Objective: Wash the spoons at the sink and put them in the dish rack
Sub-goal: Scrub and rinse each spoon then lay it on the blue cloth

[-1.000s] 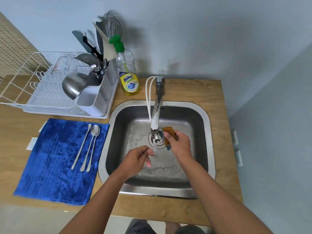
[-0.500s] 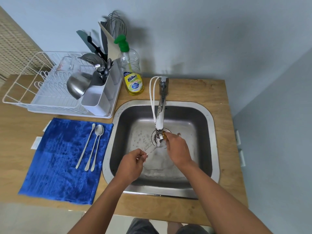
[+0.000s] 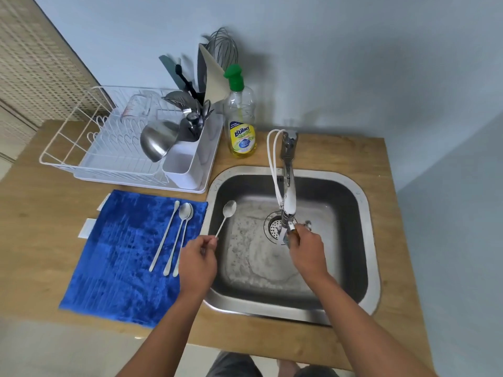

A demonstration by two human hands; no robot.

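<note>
1. Pale blue walls meet in a corner behind a wooden worktop (image 3: 340,148), which carries everything here, the steel sink (image 3: 362,240) sunk into its right part.
2. Up and to the left of both hands stands the white dish rack (image 3: 81,148), with a metal bowl and a cutlery holder already stocked with utensils; a soap bottle (image 3: 241,123) stands between rack and tap (image 3: 287,186).
3. Just left of the left hand lies a blue cloth (image 3: 114,254) with the waiting spoons (image 3: 177,232) laid side by side on it, bowls pointing away from the person, handle ends close to the left knuckles.
4. Left hand (image 3: 198,265) hovers at the sink's left rim, its fingers (image 3: 211,242) pinching the very end of a long spoon (image 3: 227,214). The handle runs up and slightly rightward from the pinch, so the bowl sits farthest from the person, over the sink's left wall.
5. That long axis already leans toward the rack: the cutlery holder lies beyond the bowl and a little left, so I judge the next move to be a carry up and leftward by the left hand, which is much the nearer one.
6. Right hand (image 3: 307,251) sits under the tap's spout, fingers curled around a sponge (image 3: 292,236) that is mostly hidden; it is well apart from the rack.
</note>
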